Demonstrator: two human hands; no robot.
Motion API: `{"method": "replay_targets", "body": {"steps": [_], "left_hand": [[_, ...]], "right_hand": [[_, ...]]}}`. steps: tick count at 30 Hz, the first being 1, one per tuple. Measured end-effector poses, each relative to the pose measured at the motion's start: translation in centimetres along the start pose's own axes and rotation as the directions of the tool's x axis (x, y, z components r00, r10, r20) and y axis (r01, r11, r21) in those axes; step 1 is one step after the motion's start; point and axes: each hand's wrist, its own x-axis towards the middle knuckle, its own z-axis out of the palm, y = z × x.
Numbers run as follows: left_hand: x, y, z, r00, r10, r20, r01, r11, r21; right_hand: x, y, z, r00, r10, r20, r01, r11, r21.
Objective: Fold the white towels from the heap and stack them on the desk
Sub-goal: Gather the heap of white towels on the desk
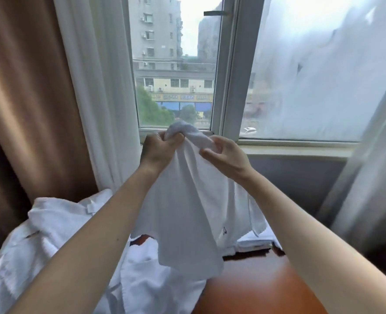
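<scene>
**Hanging towel was held up by both hands, above the desk**

Filling the background was a window, flanked by a brown curtain on the left and white sheer curtains just inside it. A heap of loose white towels covered the lower left, lying against the brown curtain and spreading onto the desk, whose polished reddish-brown top showed at the lower right.

One white towel hung in the air between the forearms, its lower corner dangling over the heap's edge and apart from the desk top. Behind it, at the far side of the desk, lay a small stack of folded towels, partly hidden.

The left hand gripped the bunched top of the hanging towel, fingers curled tight around it. The right hand pinched the same top edge just beside it. A small dark mark was noted near the towel's lower right; its detail could not be read.
</scene>
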Motion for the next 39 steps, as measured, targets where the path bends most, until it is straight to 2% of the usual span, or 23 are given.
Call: {"method": "replay_targets", "body": {"steps": [4,10,16,21,25,29,31,35,39], "left_hand": [[-0.7,-0.7,4.6,0.996,0.035,0.082,-0.049,0.982,0.182],[-1.4,-0.9,10.1,0.98,0.062,0.187,-0.145,0.871,0.469],[-3.2,-3.4,14.6,0.941,-0.079,0.328,-0.147,0.778,0.611],[-8.1,-9.2,17.6,0.898,-0.235,0.372,-0.111,0.696,0.709],[-12.3,-13.9,18.8,0.849,-0.37,0.376,-0.075,0.62,0.781],[-16.3,-18.0,19.3,0.78,-0.486,0.394,-0.008,0.622,0.783],[-17.7,-19.6,19.6,0.782,-0.5,0.372,0.01,0.607,0.795],[-19.5,-22.0,20.4,0.824,-0.469,0.318,0.037,0.604,0.796],[-20.6,-24.5,20.9,0.921,-0.307,0.24,0.034,0.677,0.736]], "right_hand": [[-1.5,5.0,-3.3,0.989,0.15,-0.016,-0.151,0.985,-0.087],[-2.1,10.7,-7.0,0.977,0.209,-0.049,-0.214,0.963,-0.165],[-2.8,16.4,-7.0,0.945,0.283,0.165,-0.232,0.934,-0.272],[-7.1,22.0,-3.1,0.858,0.377,0.349,-0.272,0.91,-0.313],[-10.8,25.4,0.8,0.751,0.402,0.524,-0.285,0.913,-0.291],[-14.6,27.8,4.7,0.642,0.439,0.629,-0.33,0.898,-0.29],[-16.4,28.6,6.1,0.618,0.445,0.648,-0.346,0.894,-0.285],[-19.1,29.8,7.9,0.68,0.441,0.586,-0.398,0.893,-0.209],[-20.8,31.3,10.0,0.786,0.389,0.481,-0.38,0.917,-0.119]]}}
